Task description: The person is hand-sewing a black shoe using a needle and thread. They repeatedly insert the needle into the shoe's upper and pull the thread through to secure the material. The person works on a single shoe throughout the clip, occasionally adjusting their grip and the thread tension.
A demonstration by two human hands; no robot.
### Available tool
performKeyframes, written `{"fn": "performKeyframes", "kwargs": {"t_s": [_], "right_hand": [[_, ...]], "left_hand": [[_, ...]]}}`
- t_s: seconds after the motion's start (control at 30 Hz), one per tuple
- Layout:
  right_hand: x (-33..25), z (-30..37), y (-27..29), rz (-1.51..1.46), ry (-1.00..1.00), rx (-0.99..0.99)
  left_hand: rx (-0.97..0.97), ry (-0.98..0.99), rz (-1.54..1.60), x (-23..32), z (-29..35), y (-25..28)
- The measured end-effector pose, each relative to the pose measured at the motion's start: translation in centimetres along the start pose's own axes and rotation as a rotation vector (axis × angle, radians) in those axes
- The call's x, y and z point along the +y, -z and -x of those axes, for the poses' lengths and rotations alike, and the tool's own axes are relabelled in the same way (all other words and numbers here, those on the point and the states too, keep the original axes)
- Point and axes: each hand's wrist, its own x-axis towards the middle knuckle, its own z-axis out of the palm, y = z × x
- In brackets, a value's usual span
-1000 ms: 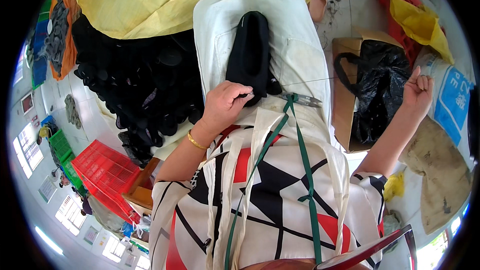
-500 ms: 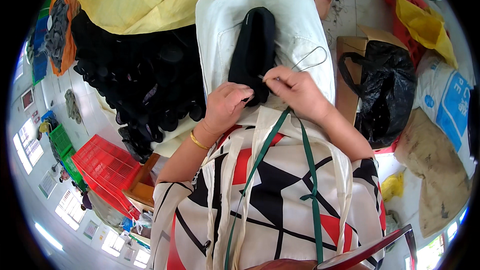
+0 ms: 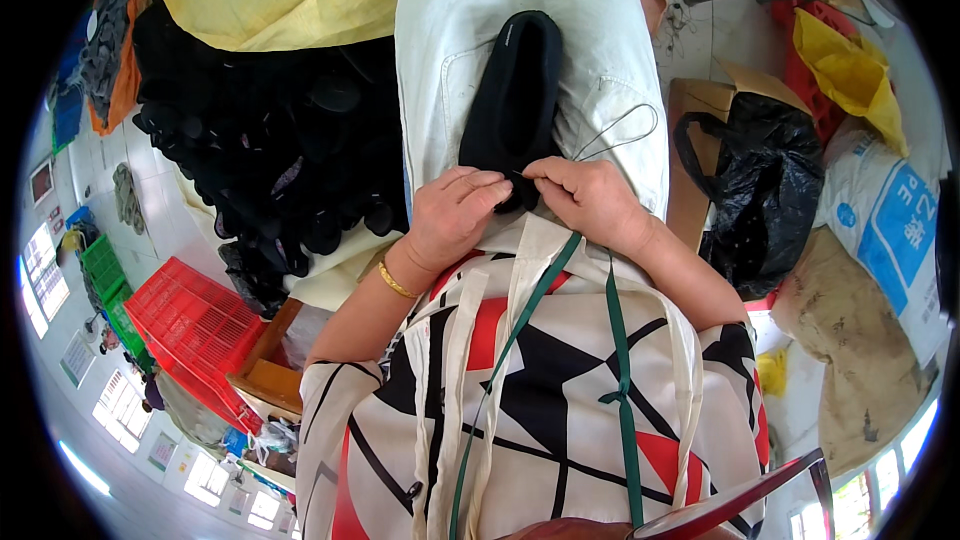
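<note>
On white cloth (image 3: 435,25) lies our black slipper (image 3: 486,110), where our right hand (image 3: 597,206), off to the side a second ago, joins our left hand (image 3: 452,212); left fingers (image 3: 485,183) pinch its near end, right fingers (image 3: 548,172) something indistinct, making it two-handed work.

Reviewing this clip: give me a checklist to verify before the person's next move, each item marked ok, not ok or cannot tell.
1. Black slip-on shoe lying on the white cloth: ok.
2. Left hand at the shoe's near end: ok.
3. Right hand at that same end, close beside the left: ok.
4. Thin thread loop lying open on the cloth, with no knot visible: ok.
5. What the right hand's fingertips pinch: cannot tell, too small.
6. Near end of the shoe in plain view: not ok, the hands partly cover it.
</note>
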Motion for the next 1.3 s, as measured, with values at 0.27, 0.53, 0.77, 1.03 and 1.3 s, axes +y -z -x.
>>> {"fn": "performKeyframes", "kwargs": {"t_s": [0.27, 0.53, 0.77, 1.03, 1.3], "right_hand": [[-0.1, -0.1, 0.0, 0.026, 0.009, -0.009], [0.3, -0.6, -0.6, -0.009, 0.018, 0.0], [1.4, -0.8, -1.5, -0.038, -0.012, -0.036], [0.3, -2.5, -1.8, -0.079, -0.07, -0.059], [-1.3, -4.3, 1.0, 0.257, 0.113, -0.086]], "left_hand": [[-0.01, -0.024, -0.037, 0.0, -0.1, 0.1], [-0.01, -0.011, -0.039, 0.0, 0.2, 0.0], [0.008, 0.013, -0.014, 0.1, 0.4, -0.2], [0.0, -0.017, -0.137, 0.7, 0.2, -0.5], [-0.025, -0.101, -0.282, 1.3, -0.5, 0.4]]}}
